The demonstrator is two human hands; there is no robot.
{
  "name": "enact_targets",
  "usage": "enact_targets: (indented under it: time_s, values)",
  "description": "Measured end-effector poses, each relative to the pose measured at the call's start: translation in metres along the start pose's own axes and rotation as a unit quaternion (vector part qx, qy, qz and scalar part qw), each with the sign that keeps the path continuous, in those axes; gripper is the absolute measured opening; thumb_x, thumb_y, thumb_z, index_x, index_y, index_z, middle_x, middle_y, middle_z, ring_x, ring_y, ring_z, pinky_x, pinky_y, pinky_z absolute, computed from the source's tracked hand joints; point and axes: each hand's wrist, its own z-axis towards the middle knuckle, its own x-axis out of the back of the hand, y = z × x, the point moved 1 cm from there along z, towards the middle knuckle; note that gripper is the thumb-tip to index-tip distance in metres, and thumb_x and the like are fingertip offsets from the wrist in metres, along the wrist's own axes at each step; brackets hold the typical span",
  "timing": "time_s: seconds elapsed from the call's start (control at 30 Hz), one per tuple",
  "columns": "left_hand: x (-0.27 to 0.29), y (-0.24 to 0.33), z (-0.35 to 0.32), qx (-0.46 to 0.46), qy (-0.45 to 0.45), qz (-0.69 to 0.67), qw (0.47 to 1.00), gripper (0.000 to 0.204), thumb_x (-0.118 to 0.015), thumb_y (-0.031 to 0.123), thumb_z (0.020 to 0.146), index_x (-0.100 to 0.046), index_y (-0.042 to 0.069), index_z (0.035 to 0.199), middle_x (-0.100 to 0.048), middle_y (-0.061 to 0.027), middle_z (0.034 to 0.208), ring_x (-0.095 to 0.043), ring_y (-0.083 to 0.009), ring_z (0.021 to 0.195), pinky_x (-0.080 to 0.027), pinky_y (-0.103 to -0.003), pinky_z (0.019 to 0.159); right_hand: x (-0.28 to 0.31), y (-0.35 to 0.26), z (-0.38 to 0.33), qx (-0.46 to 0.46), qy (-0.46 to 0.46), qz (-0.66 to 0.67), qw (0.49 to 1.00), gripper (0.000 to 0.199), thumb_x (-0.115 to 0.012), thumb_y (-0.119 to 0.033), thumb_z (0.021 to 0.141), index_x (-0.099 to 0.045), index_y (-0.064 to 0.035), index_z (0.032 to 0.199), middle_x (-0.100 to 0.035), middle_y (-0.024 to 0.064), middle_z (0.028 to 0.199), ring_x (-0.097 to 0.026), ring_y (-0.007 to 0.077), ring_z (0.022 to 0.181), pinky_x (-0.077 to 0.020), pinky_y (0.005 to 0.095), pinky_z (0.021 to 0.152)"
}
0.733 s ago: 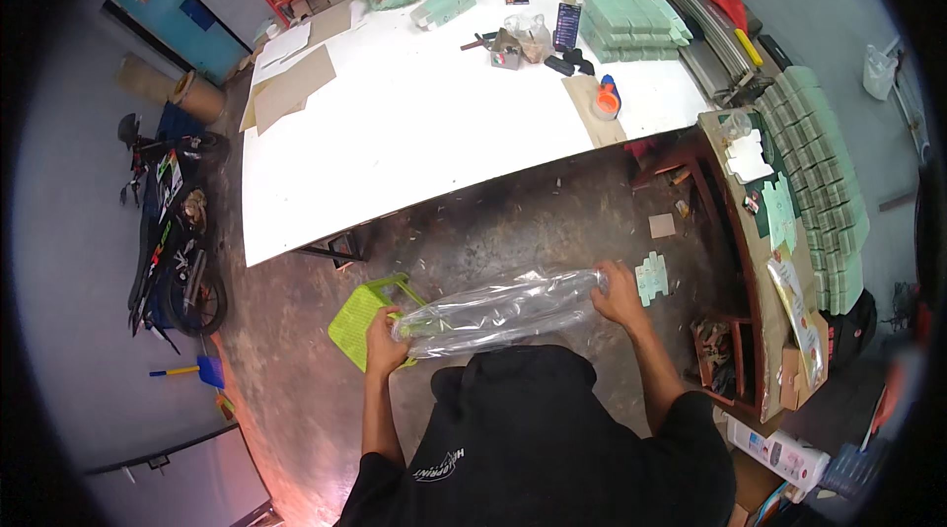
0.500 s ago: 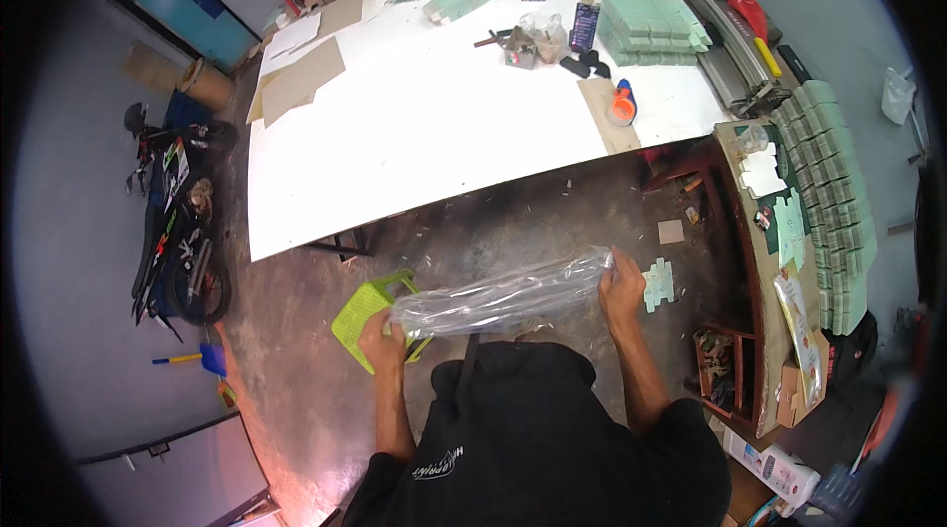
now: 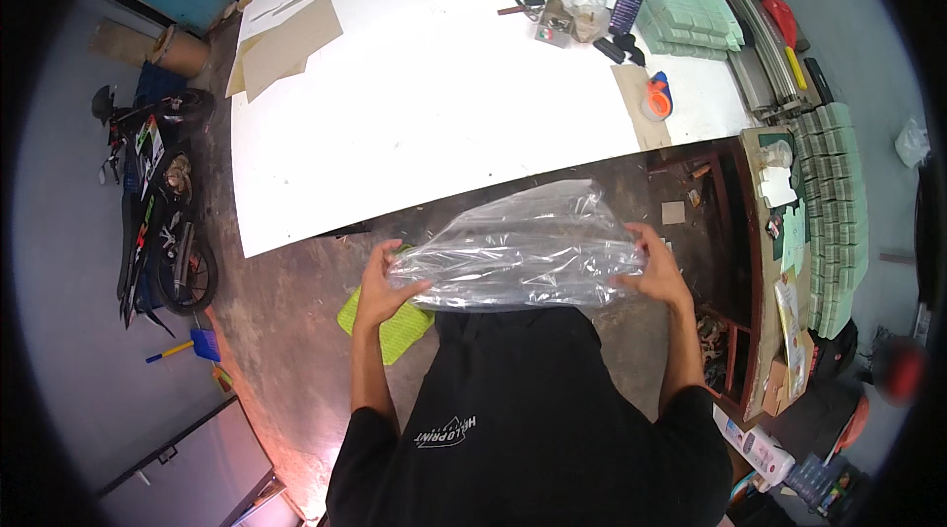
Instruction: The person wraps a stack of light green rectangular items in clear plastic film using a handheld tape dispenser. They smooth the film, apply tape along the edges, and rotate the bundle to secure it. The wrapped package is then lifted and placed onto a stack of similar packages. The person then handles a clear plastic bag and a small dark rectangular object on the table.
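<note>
Clear plastic bag [image 3: 518, 251]: held level at chest height, stretched between both grips to keep it spread; left hand [image 3: 380, 288] pinching one end, right hand [image 3: 653, 271] the other; white desk [image 3: 414, 103] beyond; green mat [image 3: 387, 322] beneath the left grip.

Clear plastic bag [image 3: 523, 251], lime green mat [image 3: 390, 330], white table [image 3: 414, 113], pale green boxes [image 3: 681, 9].

Counted relative to the table [image 3: 414, 123]: one clear bag [image 3: 518, 251] below it, two hands on it, one motorcycle [image 3: 153, 202] left, one tape roll [image 3: 656, 103] on its right edge, one green mat [image 3: 390, 325] below.
</note>
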Motion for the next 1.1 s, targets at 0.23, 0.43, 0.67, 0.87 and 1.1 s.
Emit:
enact_targets:
  time_s: [0.23, 0.43, 0.67, 0.87, 1.1]
  values:
    - [0.044, -0.016, 0.075, -0.053, 0.207, 0.191, 0.958, 0.028, -0.072, 0.002, 0.088, -0.071, 0.0, 0.116, -0.073, -0.0177, 0.101, -0.071, -0.0298, 0.093, -0.055, -0.035, 0.082, -0.064, -0.064, 0.075, 0.148, 0.302, -0.321, 0.885, 0.048, -0.067, 0.002, 0.077, -0.064, -0.0017, 0.125, -0.063, 0.0188, 0.104, -0.062, 0.0379, 0.094, -0.0526, 0.0418, 0.082]
    - [0.059, -0.024, 0.113, 0.15, 0.067, -0.489, 0.856, 0.04, -0.058, 0.012, 0.1, -0.057, -0.008, 0.134, -0.072, -0.0128, 0.098, -0.072, -0.0207, 0.092, -0.06, -0.036, 0.08, -0.101, -0.091, 0.114, -0.03, 0.056, 0.388, 0.919, 0.05, -0.063, -0.001, 0.085, -0.056, 0.0067, 0.134, -0.061, 0.0166, 0.131, -0.065, 0.0281, 0.113, -0.0547, 0.0378, 0.092]
    - [0.152, -0.042, 0.139, 0.083, -0.087, -0.418, 0.9, 0.073, -0.079, 0.037, 0.084, -0.049, 0.002, 0.141, -0.066, -0.0113, 0.113, -0.063, -0.0195, 0.086, -0.055, -0.032, 0.073, -0.042, -0.125, 0.151, 0.026, -0.254, 0.367, 0.895, 0.065, -0.078, -0.026, 0.078, -0.057, 0.0038, 0.132, -0.067, 0.0132, 0.114, -0.068, 0.0278, 0.107, -0.0543, 0.0391, 0.089]
    - [0.127, 0.029, 0.201, -0.069, 0.177, 0.155, 0.969, 0.06, -0.081, 0.003, 0.076, -0.058, 0.002, 0.131, -0.063, -0.0143, 0.115, -0.062, -0.0256, 0.104, -0.051, -0.036, 0.091, -0.069, -0.174, 0.242, 0.303, 0.196, -0.197, 0.912, 0.036, -0.065, 0.004, 0.07, -0.065, 0.0013, 0.106, -0.062, 0.0179, 0.096, -0.061, 0.0407, 0.087, -0.0515, 0.0447, 0.082]
    - [0.082, 0.019, 0.179, -0.076, 0.358, 0.161, 0.917, 0.043, -0.068, -0.005, 0.084, -0.063, -0.007, 0.127, -0.065, -0.0194, 0.123, -0.065, -0.0278, 0.108, -0.052, -0.036, 0.097, -0.08, -0.134, 0.255, 0.226, 0.3, -0.019, 0.927, 0.04, -0.075, 0.004, 0.079, -0.068, 0.002, 0.118, -0.068, 0.0115, 0.099, -0.067, 0.0241, 0.093, -0.0525, 0.0361, 0.087]
